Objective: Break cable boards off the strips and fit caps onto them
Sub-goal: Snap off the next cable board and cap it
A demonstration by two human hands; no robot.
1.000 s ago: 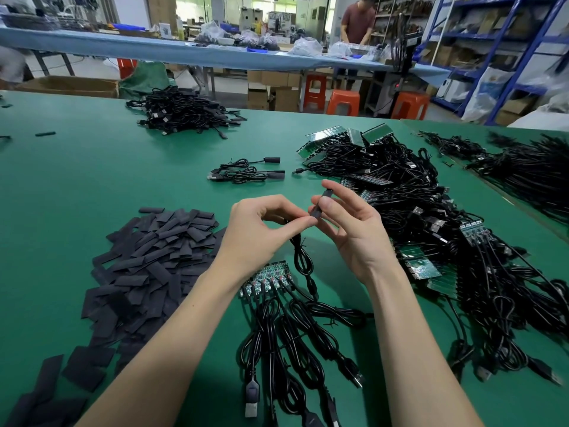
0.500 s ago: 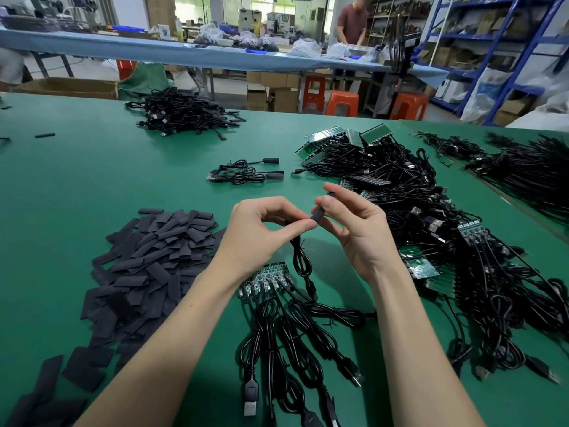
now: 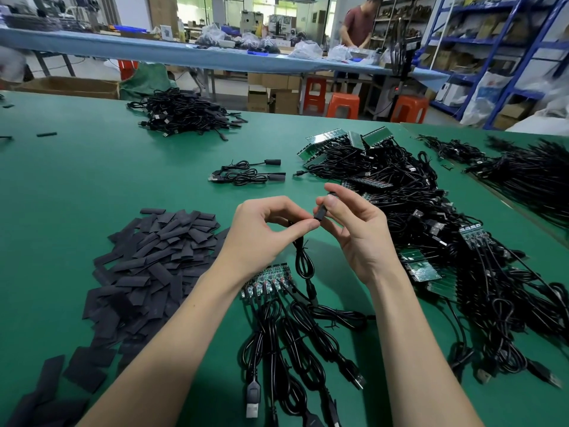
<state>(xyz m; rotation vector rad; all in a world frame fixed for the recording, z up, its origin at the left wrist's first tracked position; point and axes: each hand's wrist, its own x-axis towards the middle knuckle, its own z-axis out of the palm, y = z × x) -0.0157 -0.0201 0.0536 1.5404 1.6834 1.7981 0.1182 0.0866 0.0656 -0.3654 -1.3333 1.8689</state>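
Note:
My right hand pinches a small black cap between thumb and fingers above the table. My left hand pinches the black cable just below the cap, its board end hidden by my fingertips. The cable's coil hangs down to the table. Below my hands lies a strip of green cable boards with several cables attached. A heap of flat black caps lies at the left.
A big tangle of cables with board strips fills the right side. Two capped cables lie in the middle, another cable pile at the far left. A person works at the blue table behind. Orange stools stand beyond the table edge.
The cap in my right hand has come down closer to my left fingertips along the cable end. Both hands stay in much the same place.

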